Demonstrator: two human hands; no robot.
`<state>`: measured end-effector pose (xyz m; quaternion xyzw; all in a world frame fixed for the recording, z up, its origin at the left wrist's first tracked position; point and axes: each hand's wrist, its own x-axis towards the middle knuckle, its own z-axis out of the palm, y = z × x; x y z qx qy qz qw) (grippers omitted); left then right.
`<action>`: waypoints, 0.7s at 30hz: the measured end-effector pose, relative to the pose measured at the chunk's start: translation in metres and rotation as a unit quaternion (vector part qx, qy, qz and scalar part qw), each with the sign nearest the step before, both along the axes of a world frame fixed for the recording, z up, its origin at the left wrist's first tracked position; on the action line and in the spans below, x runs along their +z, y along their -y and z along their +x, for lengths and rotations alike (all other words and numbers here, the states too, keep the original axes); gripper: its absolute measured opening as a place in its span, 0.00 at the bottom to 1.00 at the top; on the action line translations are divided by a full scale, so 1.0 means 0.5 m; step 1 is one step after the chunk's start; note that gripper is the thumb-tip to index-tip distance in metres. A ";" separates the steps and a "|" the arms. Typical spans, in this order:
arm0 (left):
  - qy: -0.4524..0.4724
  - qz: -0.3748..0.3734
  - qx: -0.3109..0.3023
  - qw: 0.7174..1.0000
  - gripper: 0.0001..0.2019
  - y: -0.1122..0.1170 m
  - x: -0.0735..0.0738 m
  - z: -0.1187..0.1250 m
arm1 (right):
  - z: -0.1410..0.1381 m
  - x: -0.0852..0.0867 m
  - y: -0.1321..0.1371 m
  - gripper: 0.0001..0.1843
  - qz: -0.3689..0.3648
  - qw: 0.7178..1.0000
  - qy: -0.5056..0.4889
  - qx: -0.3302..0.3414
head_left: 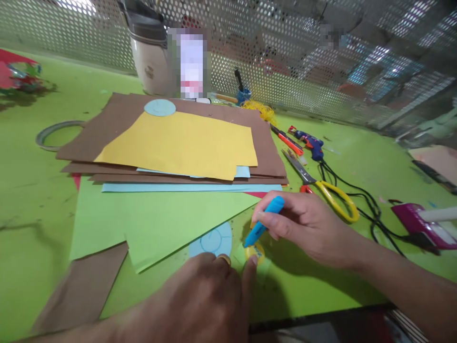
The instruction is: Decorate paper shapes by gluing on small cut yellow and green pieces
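Tape ring [59,135]: far left of the paper stack [178,147].
Left hand [200,300]: below the stack, fingertip pinning my small yellow disc [255,252] flat.
Right hand [307,226]: closed around my blue marker [264,227], tip on disc.
Scissors [324,190]: right of stack.

Blue pen [264,221], yellow disc [255,251], yellow-handled scissors [323,189].

I count two bare hands, my left hand [200,297] and my right hand [307,226]. One bright blue plastic pen [264,220]. One small yellow round disc [255,251]. Two pale blue paper circles [160,107] [214,239]. One pair of yellow-handled metal scissors [323,188]. One blue glue gun [312,144]. One orange utility knife [287,139]. One yellow paper sheet [182,143].
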<state>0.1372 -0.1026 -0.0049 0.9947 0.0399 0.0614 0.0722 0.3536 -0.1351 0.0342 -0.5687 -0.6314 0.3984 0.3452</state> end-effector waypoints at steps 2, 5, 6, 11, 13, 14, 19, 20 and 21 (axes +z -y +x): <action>0.004 -0.006 -0.006 1.000 0.24 -0.001 0.002 0.002 | 0.001 -0.001 -0.002 0.11 -0.002 1.000 -0.001 0.002; 0.009 -0.017 -0.010 1.000 0.23 -0.003 0.004 0.003 | 0.004 -0.007 -0.003 0.11 -0.005 1.000 -0.004 0.001; 0.008 -0.017 -0.010 1.000 0.23 -0.003 0.004 0.003 | 0.006 -0.009 -0.003 0.11 -0.008 1.000 -0.004 0.001; -0.007 0.010 -0.027 1.000 0.21 -0.006 -0.001 0.003 | 0.015 -0.014 -0.004 0.12 -0.032 0.999 -0.001 -0.008; -0.014 0.027 -0.032 0.999 0.22 -0.006 -0.003 0.003 | 0.019 -0.016 -0.002 0.12 -0.037 0.999 0.003 -0.013; -0.017 0.034 -0.030 0.999 0.22 -0.006 -0.003 0.002 | 0.021 -0.017 -0.001 0.13 -0.038 0.999 0.007 -0.016; -0.012 0.049 -0.017 0.999 0.23 -0.003 -0.003 0.003 | 0.030 -0.022 0.009 0.13 -0.038 0.998 0.020 -0.040; -0.004 0.052 -0.014 0.999 0.22 -0.003 -0.004 0.003 | 0.032 -0.023 0.012 0.13 -0.036 0.998 0.021 -0.044; 0.009 0.055 -0.014 0.998 0.22 -0.003 -0.004 0.005 | 0.035 -0.024 0.016 0.13 -0.036 0.998 0.021 -0.048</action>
